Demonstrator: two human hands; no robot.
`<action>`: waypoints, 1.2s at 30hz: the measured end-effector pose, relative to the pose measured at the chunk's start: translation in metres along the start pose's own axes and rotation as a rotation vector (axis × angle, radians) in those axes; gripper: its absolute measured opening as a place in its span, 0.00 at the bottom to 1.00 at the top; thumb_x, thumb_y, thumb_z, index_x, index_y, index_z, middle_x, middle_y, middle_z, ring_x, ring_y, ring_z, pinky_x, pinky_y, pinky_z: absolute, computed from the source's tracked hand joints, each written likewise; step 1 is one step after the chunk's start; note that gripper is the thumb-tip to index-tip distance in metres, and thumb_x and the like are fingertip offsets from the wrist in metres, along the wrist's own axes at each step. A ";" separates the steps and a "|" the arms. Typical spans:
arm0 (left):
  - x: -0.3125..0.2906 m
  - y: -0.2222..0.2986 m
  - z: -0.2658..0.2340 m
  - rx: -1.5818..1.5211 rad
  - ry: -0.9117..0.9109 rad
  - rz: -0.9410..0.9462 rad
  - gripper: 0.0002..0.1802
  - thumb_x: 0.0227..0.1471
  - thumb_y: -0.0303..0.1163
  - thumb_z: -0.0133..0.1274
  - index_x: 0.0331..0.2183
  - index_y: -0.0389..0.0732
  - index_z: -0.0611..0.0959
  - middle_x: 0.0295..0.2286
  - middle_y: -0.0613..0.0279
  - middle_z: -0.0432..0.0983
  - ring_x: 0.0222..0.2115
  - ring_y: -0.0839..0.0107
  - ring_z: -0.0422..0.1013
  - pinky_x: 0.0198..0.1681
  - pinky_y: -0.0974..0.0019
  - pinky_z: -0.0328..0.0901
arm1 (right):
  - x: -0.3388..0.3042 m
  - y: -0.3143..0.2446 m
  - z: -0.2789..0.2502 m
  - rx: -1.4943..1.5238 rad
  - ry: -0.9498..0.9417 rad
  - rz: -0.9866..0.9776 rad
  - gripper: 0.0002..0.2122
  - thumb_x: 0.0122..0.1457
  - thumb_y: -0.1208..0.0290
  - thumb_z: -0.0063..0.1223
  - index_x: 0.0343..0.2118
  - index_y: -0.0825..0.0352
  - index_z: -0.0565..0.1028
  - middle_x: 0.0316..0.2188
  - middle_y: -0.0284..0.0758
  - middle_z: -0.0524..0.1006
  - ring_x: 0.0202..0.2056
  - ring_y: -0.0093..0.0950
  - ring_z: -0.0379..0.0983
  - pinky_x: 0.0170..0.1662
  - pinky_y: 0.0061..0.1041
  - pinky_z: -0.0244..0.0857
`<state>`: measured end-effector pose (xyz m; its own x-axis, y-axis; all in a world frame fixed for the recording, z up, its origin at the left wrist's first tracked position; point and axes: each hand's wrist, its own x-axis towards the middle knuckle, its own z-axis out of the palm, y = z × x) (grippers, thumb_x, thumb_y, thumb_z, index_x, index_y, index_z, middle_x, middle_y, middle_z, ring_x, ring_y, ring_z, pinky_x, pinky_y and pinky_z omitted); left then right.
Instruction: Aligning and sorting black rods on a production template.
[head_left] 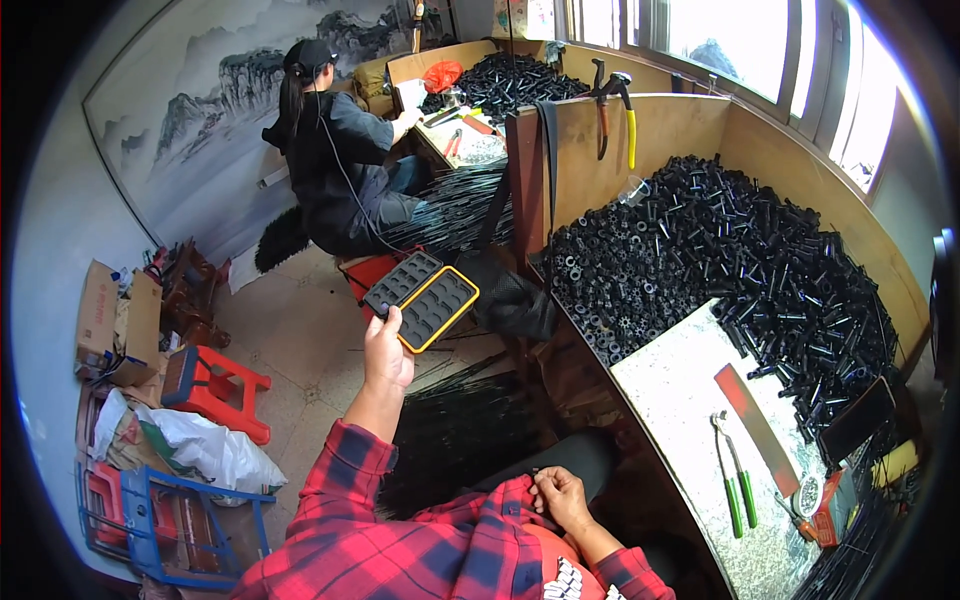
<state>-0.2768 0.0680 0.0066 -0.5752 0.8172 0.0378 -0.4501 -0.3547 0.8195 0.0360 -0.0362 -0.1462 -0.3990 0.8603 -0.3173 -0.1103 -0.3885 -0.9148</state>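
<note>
Daylight is brightening a pale, speckled worktop [660,375], and beside it somebody's left hand [388,358] is gripping an open black, two-part case [435,308] with a yellow-orange rim, holding it up well apart from the worktop. The right hand [563,497] is resting near the hem of a red-and-navy plaid shirt [425,550], fingers curling in; I cannot tell whether they are pinching anything. Opening the case is looking done, and its moulded recesses are appearing bare. Untouched on the worktop, long green-handled pliers [745,490] and a flat reddish bar [755,425] are lying beside a heap of small black tubular parts [750,250].
</note>
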 end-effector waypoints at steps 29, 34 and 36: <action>-0.003 -0.025 0.029 0.089 -0.147 -0.058 0.21 0.59 0.26 0.40 0.54 0.34 0.64 0.49 0.54 0.68 0.47 0.63 0.68 0.50 0.61 0.65 | 0.010 0.007 -0.028 0.266 -0.155 0.056 0.05 0.62 0.76 0.43 0.34 0.72 0.71 0.24 0.35 0.77 0.19 0.19 0.71 0.24 0.17 0.68; -0.002 -0.035 0.032 0.100 -0.124 -0.062 0.18 0.59 0.28 0.43 0.51 0.35 0.68 0.45 0.55 0.71 0.44 0.63 0.72 0.48 0.60 0.68 | 0.013 0.005 -0.031 0.272 -0.163 0.069 0.05 0.62 0.77 0.44 0.33 0.72 0.71 0.23 0.35 0.76 0.19 0.19 0.71 0.25 0.17 0.67; -0.001 -0.038 0.034 0.107 -0.116 -0.075 0.18 0.59 0.28 0.43 0.51 0.35 0.68 0.45 0.55 0.72 0.44 0.63 0.72 0.47 0.60 0.68 | 0.014 0.007 -0.033 0.277 -0.169 0.076 0.05 0.62 0.76 0.45 0.33 0.72 0.71 0.23 0.35 0.76 0.20 0.19 0.71 0.24 0.18 0.67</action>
<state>-0.2357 0.0958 -0.0056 -0.4568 0.8889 0.0348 -0.4102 -0.2452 0.8784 0.0593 -0.0158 -0.1656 -0.5582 0.7674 -0.3153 -0.3084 -0.5447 -0.7799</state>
